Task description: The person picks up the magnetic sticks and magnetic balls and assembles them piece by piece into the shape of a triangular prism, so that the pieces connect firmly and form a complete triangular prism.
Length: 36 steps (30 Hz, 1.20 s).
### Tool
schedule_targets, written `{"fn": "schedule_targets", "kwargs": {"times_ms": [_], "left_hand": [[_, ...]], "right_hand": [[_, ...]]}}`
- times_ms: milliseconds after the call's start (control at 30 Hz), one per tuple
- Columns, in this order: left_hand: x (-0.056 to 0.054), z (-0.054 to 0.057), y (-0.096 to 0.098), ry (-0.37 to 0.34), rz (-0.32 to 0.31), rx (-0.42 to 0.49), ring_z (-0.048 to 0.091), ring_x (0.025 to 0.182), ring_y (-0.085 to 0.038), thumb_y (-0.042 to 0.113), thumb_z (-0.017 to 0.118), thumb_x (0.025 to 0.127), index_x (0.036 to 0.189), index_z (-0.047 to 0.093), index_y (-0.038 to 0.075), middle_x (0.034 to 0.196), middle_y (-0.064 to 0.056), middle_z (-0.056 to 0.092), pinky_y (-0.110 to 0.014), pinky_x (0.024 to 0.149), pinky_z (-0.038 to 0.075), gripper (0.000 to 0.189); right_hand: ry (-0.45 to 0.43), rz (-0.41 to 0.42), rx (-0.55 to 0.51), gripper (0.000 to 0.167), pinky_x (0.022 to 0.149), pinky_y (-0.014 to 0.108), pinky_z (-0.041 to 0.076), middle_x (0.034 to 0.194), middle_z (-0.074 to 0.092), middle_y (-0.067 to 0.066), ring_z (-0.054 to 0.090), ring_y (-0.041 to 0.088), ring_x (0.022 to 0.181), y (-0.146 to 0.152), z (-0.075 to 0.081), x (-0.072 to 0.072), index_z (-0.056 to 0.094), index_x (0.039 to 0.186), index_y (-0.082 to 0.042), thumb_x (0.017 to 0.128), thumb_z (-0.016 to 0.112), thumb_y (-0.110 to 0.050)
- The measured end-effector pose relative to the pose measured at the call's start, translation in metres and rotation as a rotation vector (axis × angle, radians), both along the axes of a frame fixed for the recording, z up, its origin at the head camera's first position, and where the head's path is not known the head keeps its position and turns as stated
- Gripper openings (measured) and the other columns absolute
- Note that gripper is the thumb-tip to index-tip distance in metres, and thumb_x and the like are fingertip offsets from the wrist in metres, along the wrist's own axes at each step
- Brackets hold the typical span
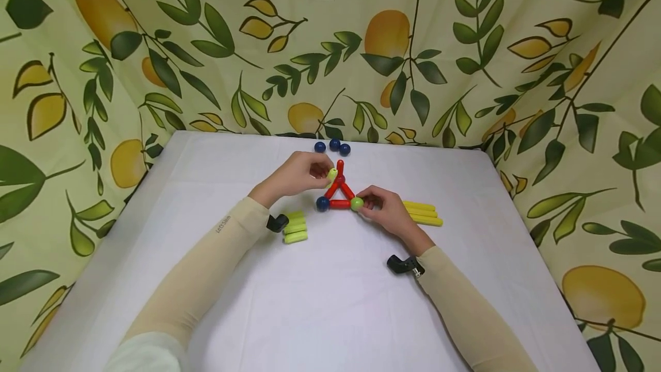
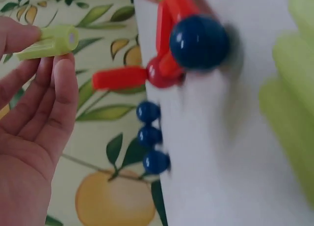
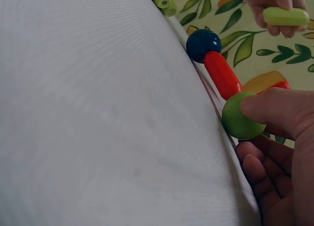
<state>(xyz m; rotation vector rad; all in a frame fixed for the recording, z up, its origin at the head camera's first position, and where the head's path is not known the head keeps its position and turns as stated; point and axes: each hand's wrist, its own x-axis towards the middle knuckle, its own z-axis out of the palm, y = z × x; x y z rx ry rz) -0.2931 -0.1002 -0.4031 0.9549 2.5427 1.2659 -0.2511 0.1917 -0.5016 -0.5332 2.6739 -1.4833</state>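
Observation:
On the white table lies a triangle of red rods (image 1: 339,204), with a blue ball (image 1: 322,204), a green ball (image 1: 356,204) and a red ball (image 2: 159,72) at its corners. One more red rod (image 2: 120,78) sticks out from the red ball. My left hand (image 1: 302,174) pinches a short light green rod (image 2: 61,40) between thumb and fingers, held up beside the red ball's corner. With thumb and fingers, my right hand (image 1: 384,208) grips the green ball, covering part of it in the right wrist view.
Three loose blue balls (image 1: 334,144) sit near the table's back edge. Several light green rods (image 1: 295,228) lie side by side under the left wrist. Longer yellow rods (image 1: 426,213) lie right of the right hand. A patterned curtain (image 1: 310,73) rises behind the table (image 1: 320,303).

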Motion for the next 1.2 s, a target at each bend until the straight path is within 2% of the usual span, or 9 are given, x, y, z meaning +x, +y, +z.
{"fn": "schedule_targets", "kwargs": {"times_ms": [333, 500, 633, 833, 1033, 1200], "left_hand": [[0.001, -0.008, 0.038, -0.029, -0.010, 0.012, 0.071, 0.092, -0.016, 0.006, 0.083, 0.096, 0.107, 0.076, 0.007, 0.098, -0.001, 0.075, -0.027, 0.087, 0.059, 0.014], [-0.001, -0.014, 0.055, -0.035, -0.032, -0.010, 0.072, 0.091, -0.013, 0.008, 0.084, 0.095, 0.105, 0.076, 0.008, 0.096, 0.000, 0.076, -0.025, 0.087, 0.058, 0.012], [-0.002, -0.021, 0.066, -0.023, -0.034, -0.064, 0.071, 0.091, -0.012, 0.009, 0.085, 0.095, 0.103, 0.076, 0.009, 0.095, 0.001, 0.076, -0.024, 0.087, 0.057, 0.012], [0.000, -0.026, 0.072, -0.031, -0.011, -0.141, 0.071, 0.092, -0.012, 0.010, 0.086, 0.095, 0.102, 0.075, 0.010, 0.096, 0.002, 0.077, -0.025, 0.090, 0.056, 0.013], [0.000, -0.024, 0.074, -0.006, -0.020, -0.143, 0.071, 0.091, -0.012, 0.010, 0.086, 0.095, 0.101, 0.075, 0.010, 0.095, 0.002, 0.077, -0.026, 0.090, 0.056, 0.012], [0.001, -0.023, 0.076, -0.011, -0.032, -0.148, 0.071, 0.091, -0.011, 0.010, 0.085, 0.096, 0.102, 0.075, 0.010, 0.096, 0.002, 0.077, -0.024, 0.089, 0.056, 0.011]], "right_hand": [[0.022, -0.004, 0.016, 0.025, 0.081, 0.032, 0.053, 0.099, 0.070, 0.002, 0.063, 0.024, 0.090, 0.003, 0.001, 0.000, 0.077, 0.119, -0.012, 0.095, 0.085, -0.013], [0.028, -0.005, 0.004, 0.025, 0.080, 0.030, 0.052, 0.096, 0.070, 0.003, 0.063, 0.024, 0.089, 0.004, 0.002, 0.001, 0.077, 0.119, -0.009, 0.094, 0.085, -0.010], [0.029, -0.010, -0.002, 0.024, 0.080, 0.028, 0.051, 0.096, 0.070, 0.004, 0.062, 0.024, 0.089, 0.004, 0.000, 0.002, 0.077, 0.116, -0.008, 0.094, 0.085, -0.009], [0.028, 0.006, -0.018, 0.022, 0.082, 0.028, 0.052, 0.097, 0.070, 0.005, 0.062, 0.026, 0.091, 0.002, -0.003, 0.000, 0.076, 0.115, -0.009, 0.095, 0.085, -0.009], [0.050, 0.012, -0.010, 0.021, 0.081, 0.027, 0.052, 0.097, 0.070, 0.004, 0.062, 0.024, 0.090, 0.003, -0.003, -0.003, 0.076, 0.114, -0.010, 0.095, 0.085, -0.009], [0.036, 0.020, -0.018, 0.020, 0.082, 0.031, 0.052, 0.098, 0.070, 0.005, 0.062, 0.025, 0.091, 0.003, -0.002, -0.003, 0.075, 0.113, -0.009, 0.095, 0.085, -0.009]]}}
